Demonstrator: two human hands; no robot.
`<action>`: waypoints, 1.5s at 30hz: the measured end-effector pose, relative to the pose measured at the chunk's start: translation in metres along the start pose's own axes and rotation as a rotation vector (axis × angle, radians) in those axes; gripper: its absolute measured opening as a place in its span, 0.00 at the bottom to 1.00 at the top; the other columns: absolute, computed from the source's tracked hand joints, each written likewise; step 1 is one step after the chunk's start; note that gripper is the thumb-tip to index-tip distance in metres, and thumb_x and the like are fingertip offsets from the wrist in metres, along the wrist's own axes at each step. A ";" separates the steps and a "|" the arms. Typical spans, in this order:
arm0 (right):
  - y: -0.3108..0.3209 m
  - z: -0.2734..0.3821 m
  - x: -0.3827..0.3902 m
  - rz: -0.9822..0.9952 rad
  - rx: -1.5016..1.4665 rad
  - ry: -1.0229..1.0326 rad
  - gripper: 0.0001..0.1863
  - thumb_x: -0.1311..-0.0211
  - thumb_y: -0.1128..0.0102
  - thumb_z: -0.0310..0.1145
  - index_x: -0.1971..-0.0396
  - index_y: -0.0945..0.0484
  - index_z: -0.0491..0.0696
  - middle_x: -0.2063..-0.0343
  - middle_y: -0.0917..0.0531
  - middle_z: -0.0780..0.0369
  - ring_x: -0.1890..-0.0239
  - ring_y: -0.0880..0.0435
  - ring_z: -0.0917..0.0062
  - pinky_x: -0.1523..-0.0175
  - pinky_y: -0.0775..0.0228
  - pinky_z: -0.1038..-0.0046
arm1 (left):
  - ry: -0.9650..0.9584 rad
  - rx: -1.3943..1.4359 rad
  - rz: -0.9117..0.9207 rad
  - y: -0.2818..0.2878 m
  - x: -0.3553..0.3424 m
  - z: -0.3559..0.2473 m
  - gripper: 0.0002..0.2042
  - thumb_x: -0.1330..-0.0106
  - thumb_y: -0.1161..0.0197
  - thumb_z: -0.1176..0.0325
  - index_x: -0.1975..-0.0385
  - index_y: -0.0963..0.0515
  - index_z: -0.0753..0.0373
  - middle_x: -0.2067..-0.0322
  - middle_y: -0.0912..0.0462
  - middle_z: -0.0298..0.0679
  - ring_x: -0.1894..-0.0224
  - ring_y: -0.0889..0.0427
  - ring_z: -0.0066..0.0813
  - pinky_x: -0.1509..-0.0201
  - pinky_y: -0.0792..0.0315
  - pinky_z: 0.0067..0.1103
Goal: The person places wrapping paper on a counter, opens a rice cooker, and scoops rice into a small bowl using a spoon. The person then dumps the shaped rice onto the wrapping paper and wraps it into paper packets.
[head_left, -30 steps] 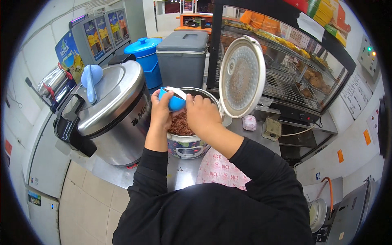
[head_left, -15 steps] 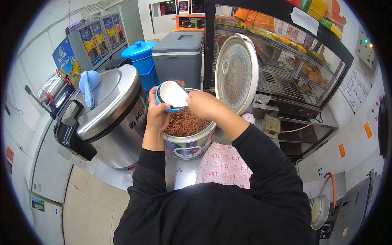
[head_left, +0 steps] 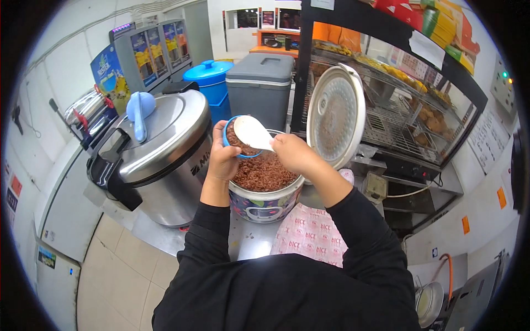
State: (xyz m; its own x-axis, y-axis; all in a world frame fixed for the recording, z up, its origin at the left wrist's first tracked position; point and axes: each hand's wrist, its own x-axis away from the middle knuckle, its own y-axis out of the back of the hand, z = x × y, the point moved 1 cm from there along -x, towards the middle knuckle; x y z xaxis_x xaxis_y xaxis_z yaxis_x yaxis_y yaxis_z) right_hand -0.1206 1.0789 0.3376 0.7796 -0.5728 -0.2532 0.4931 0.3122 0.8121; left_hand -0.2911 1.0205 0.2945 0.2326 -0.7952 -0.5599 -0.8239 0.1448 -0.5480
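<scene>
My left hand [head_left: 222, 157] is wrapped round a small blue bowl [head_left: 251, 156], tilted over the open rice cooker [head_left: 264, 205]. Reddish-brown cooked rice fills the bowl. In my right hand [head_left: 292, 154] is the handle of a white rice paddle [head_left: 251, 132], its blade lying across the bowl's mouth against the rice. Below both hands, more reddish-brown rice [head_left: 265, 175] sits in the cooker, whose floral outer wall faces me. The cooker's round lid [head_left: 335, 117] stands raised behind and to the right of my right hand.
A large steel cooker [head_left: 165, 149] stands at left with a light-blue scoop [head_left: 140, 118] on its lid. Behind are a blue bin [head_left: 207, 74] and grey cooler box [head_left: 259, 77]. A glass food display cabinet [head_left: 397, 105] stands at right. Printed paper [head_left: 309, 237] lies in front of the cooker.
The view has turned slightly left, so the scene sits further right. The paddle blade has shifted across the bowl, and more of the rice inside now shows. Both hands keep their holds.
</scene>
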 end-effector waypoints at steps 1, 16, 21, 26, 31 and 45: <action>-0.002 0.010 0.001 0.008 -0.014 -0.113 0.19 0.35 0.64 0.38 0.71 0.25 0.41 0.72 0.22 0.50 0.67 0.23 0.56 0.62 0.33 0.62 | -0.017 -0.005 -0.010 -0.004 0.001 -0.003 0.33 0.62 0.44 0.79 0.50 0.43 0.56 0.54 0.30 0.40 0.47 0.31 0.37 0.42 0.36 0.29; 0.051 0.059 0.039 -0.581 0.011 -0.219 0.20 0.40 0.52 0.47 0.64 0.30 0.42 0.69 0.22 0.45 0.63 0.23 0.50 0.58 0.34 0.56 | -0.005 0.149 -0.173 0.009 0.027 -0.015 0.34 0.59 0.42 0.68 0.46 0.44 0.63 0.47 0.34 0.49 0.47 0.29 0.49 0.55 0.25 0.45; 0.030 0.044 0.059 -0.508 0.035 -0.104 0.16 0.43 0.47 0.39 0.61 0.33 0.43 0.67 0.22 0.45 0.63 0.23 0.50 0.58 0.34 0.56 | -0.047 0.281 -0.259 -0.002 0.073 -0.013 0.35 0.57 0.42 0.67 0.43 0.42 0.64 0.46 0.35 0.49 0.45 0.31 0.48 0.50 0.28 0.46; -0.026 0.008 0.039 -0.385 0.353 -0.206 0.14 0.49 0.44 0.30 0.62 0.32 0.44 0.65 0.24 0.51 0.60 0.26 0.54 0.53 0.37 0.59 | -0.207 0.119 -0.468 -0.028 0.134 0.017 0.35 0.56 0.44 0.71 0.43 0.47 0.57 0.46 0.36 0.46 0.44 0.33 0.45 0.46 0.31 0.40; -0.046 0.037 0.089 -0.657 -0.053 0.182 0.08 0.50 0.44 0.27 0.68 0.28 0.46 0.67 0.27 0.58 0.61 0.28 0.64 0.53 0.38 0.66 | 0.015 0.282 -0.354 -0.049 0.176 0.022 0.37 0.54 0.41 0.65 0.40 0.47 0.59 0.43 0.38 0.46 0.42 0.34 0.42 0.39 0.38 0.38; -0.142 -0.088 0.294 -0.112 -2.393 -0.444 0.39 0.45 0.68 0.68 0.43 0.36 0.53 0.48 0.29 0.56 0.48 0.28 0.59 0.46 0.38 0.50 | 0.391 -1.333 0.583 -0.063 0.244 0.107 0.43 0.57 0.30 0.48 0.41 0.41 0.60 0.40 0.44 0.49 0.34 0.52 0.50 0.39 0.51 0.52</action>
State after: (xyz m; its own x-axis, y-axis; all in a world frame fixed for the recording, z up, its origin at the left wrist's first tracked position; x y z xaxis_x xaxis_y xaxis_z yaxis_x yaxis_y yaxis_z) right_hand 0.0728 0.9324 0.1016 0.7957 -0.5977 0.0980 0.1625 0.0549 -0.9852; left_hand -0.1269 0.8802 0.1256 -0.2548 -0.9501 -0.1798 -0.6525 0.0317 0.7571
